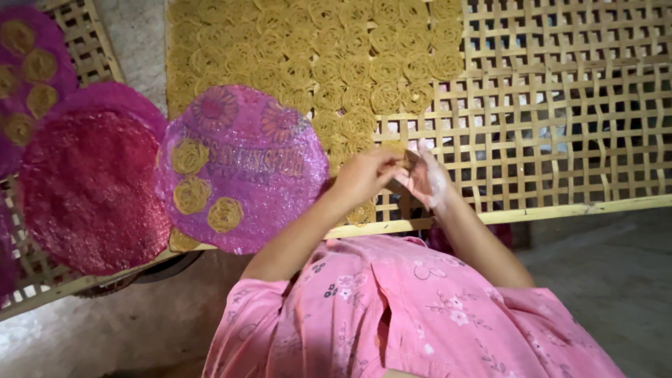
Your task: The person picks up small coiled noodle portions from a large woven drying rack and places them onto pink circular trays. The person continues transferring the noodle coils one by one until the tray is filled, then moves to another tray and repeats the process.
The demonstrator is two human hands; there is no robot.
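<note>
Bare woven rack [560,126] lies open to the right of both hands; noodle coils [315,63] fill its left, a purple disc [241,168] overlaps the near edge.

head view, looking steeply down, close

Left hand [364,176] against right hand [428,180], fingers curled

Small tan object [400,155] between hands mostly hidden by fingers [381,166]; purple mat [28,63] cut off at left edge.
</note>
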